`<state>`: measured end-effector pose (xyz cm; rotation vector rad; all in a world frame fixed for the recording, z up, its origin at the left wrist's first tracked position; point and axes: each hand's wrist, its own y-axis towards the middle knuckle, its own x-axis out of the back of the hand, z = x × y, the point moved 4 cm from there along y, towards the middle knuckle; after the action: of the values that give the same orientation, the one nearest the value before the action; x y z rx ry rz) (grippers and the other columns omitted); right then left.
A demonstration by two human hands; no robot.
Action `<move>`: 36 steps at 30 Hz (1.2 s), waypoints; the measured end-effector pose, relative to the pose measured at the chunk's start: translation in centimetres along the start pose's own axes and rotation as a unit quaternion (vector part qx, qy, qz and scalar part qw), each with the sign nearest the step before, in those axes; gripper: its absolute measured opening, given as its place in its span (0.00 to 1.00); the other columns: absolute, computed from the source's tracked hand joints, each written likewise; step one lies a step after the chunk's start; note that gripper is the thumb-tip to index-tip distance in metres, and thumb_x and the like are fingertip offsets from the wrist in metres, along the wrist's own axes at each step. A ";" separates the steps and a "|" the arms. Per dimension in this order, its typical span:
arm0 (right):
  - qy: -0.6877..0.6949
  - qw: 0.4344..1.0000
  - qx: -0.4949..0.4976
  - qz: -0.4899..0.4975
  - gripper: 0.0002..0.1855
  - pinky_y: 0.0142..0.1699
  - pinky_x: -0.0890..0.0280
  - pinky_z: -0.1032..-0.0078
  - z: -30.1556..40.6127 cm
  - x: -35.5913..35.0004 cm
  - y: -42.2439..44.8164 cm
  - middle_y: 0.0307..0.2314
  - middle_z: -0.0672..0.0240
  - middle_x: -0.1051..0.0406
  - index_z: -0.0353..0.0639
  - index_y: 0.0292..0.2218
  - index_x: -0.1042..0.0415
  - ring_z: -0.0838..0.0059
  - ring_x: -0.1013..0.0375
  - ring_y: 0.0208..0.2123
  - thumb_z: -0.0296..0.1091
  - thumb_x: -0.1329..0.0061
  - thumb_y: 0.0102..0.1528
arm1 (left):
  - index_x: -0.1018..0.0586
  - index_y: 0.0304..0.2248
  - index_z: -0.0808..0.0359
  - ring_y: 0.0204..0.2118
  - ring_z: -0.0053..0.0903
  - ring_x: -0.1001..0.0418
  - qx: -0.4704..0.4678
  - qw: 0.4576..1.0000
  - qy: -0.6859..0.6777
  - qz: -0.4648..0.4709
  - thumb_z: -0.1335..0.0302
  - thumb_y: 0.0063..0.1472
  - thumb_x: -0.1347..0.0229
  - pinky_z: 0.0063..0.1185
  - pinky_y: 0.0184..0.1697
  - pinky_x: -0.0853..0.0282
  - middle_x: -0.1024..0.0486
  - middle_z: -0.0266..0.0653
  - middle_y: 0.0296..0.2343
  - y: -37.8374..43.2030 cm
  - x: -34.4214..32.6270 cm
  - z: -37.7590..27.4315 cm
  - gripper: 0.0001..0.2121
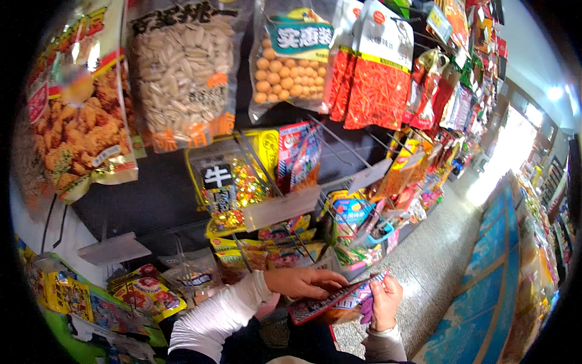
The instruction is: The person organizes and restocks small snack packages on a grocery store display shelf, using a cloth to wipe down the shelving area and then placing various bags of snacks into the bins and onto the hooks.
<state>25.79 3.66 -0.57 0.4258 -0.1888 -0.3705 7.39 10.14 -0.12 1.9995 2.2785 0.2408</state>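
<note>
Low in the view, my right hand grips the upper right end of a flat snack packet with a red edge and blue and white printing. My left hand lies over the packet's upper left side, fingers spread a little along its edge; whether it grips the packet cannot be told. Something purple shows beside my right fingers. Above the hands, a yellow-edged bag of gold-wrapped pieces and a blue and red packet hang on the rack.
Bags of seeds, round nuts and red shreds hang above. Wire hooks with price holders jut out towards me. A blue basket stands low on the rack. The speckled aisle floor runs right, beside a blue-panelled display.
</note>
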 end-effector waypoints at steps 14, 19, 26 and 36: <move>-0.033 0.999 0.019 0.012 0.05 0.23 0.46 0.88 -0.9 0.1 0.1 0.15 0.75 0.36 0.34 0.27 0.30 0.88 0.42 0.18 0.24 0.55 0.44 | 0.28 0.34 0.64 0.26 0.29 0.29 0.055 0.983 0.083 -0.152 0.67 0.51 0.53 0.23 0.28 0.38 0.28 0.43 0.23 1.3 2.5 5.3 0.12; 0.017 0.999 0.023 -0.031 0.06 0.24 0.45 0.88 -1.7 0.4 1.3 0.16 0.75 0.36 0.33 0.28 0.31 0.89 0.42 0.19 0.23 0.56 0.44 | 0.30 0.32 0.61 0.26 0.38 0.31 0.073 0.850 0.430 -0.295 0.63 0.54 0.56 0.28 0.27 0.37 0.30 0.44 0.23 2.2 3.4 -0.6 0.12; 0.068 0.996 0.017 -0.057 0.07 0.29 0.44 0.88 -4.0 1.6 1.8 0.21 0.74 0.35 0.33 0.28 0.32 0.88 0.39 0.22 0.28 0.56 0.48 | 0.29 0.27 0.62 0.24 0.38 0.31 -0.015 0.650 0.537 -0.538 0.67 0.51 0.52 0.29 0.24 0.37 0.30 0.45 0.20 0.8 7.1 -6.7 0.08; 0.091 0.995 -0.036 0.012 0.07 0.31 0.41 0.87 -6.4 0.7 1.7 0.22 0.70 0.32 0.31 0.30 0.32 0.85 0.37 0.23 0.26 0.56 0.48 | 0.29 0.23 0.65 0.24 0.38 0.31 0.029 0.706 0.468 -0.530 0.68 0.50 0.53 0.28 0.26 0.37 0.31 0.46 0.19 2.7 10.9 -8.8 0.09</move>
<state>28.57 7.13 -5.46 0.3835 -0.0026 -0.3125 7.02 20.84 9.31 0.1238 3.5243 1.2290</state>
